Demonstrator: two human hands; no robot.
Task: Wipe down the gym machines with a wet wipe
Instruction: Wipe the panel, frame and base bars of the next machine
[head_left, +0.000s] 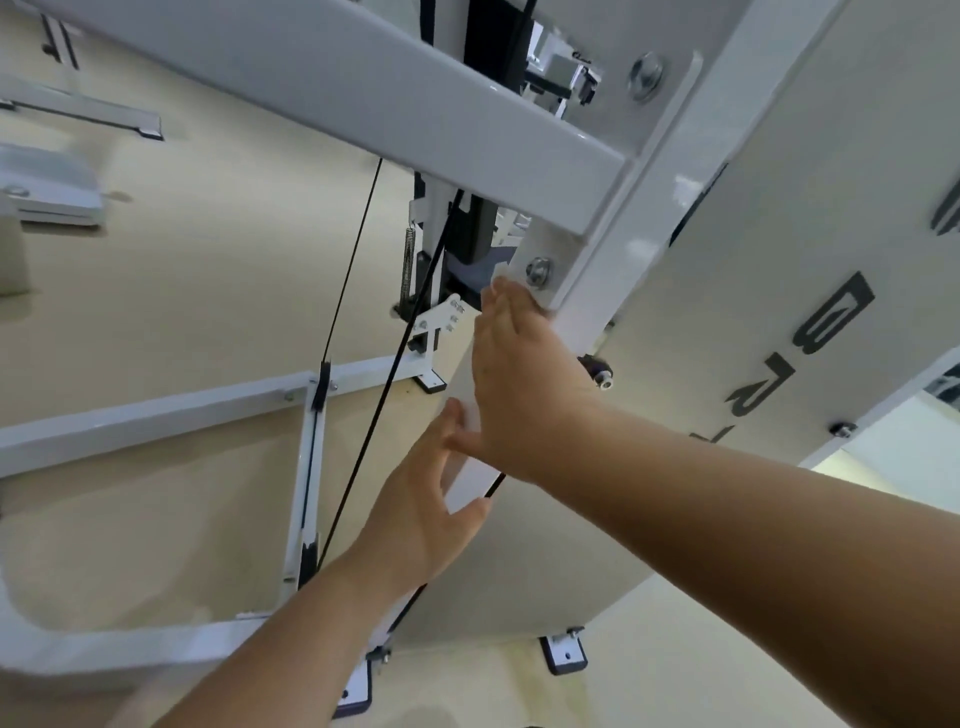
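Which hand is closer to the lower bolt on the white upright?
Right. The right hand lies flat on the upright post, fingertips beside the lower bolt; the left hand is farther down the post, below the right.

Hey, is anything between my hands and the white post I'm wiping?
Nothing visible. The right hand lies flat on the post and the left hand holds its edge lower down. A black cable runs beside the left hand, and a bolt sits just above the right hand.
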